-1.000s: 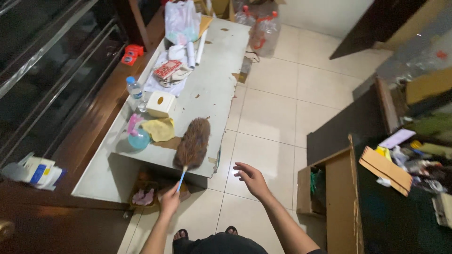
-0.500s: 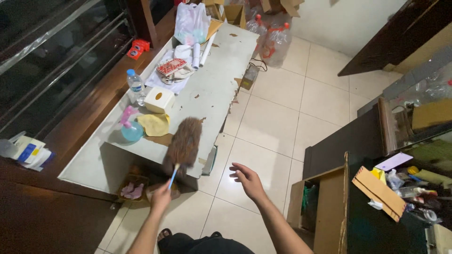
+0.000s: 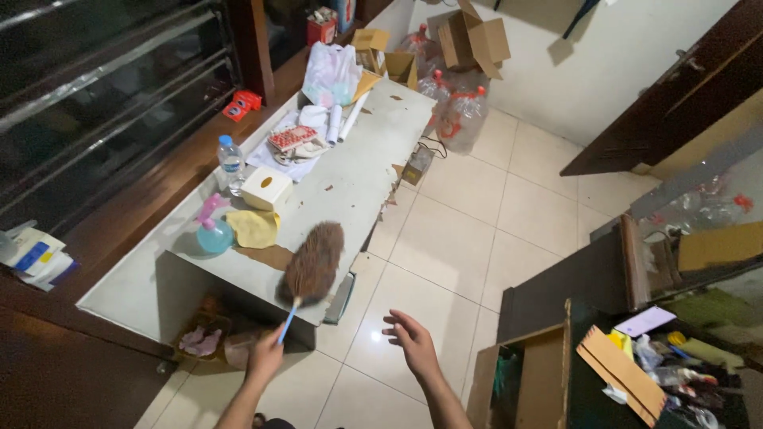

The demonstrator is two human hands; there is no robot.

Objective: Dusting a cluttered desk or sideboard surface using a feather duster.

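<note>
Reaching forward, left hand point(image 3: 265, 357) fingers clenched on brown feather duster with blue plastic handle point(image 3: 311, 264), brushing grey bench point(image 3: 358, 171) edge, right hand point(image 3: 413, 343) hovering, fingers released, spread.

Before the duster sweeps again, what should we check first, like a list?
1. Grip: left hand closed on the blue handle of the duster. Ok.
2. Duster on the work: its brown head lies on the table near the front edge. Ok.
3. Path ahead: yellow cloth, spray bottle and tissue box sit close to the duster's left. Not ok, they could get knocked.
4. Right hand: open, empty, over the floor, clear of the table. Ok.
5. Water bottle: upright near the far edge; whether the cap is tight, cannot tell.
</note>
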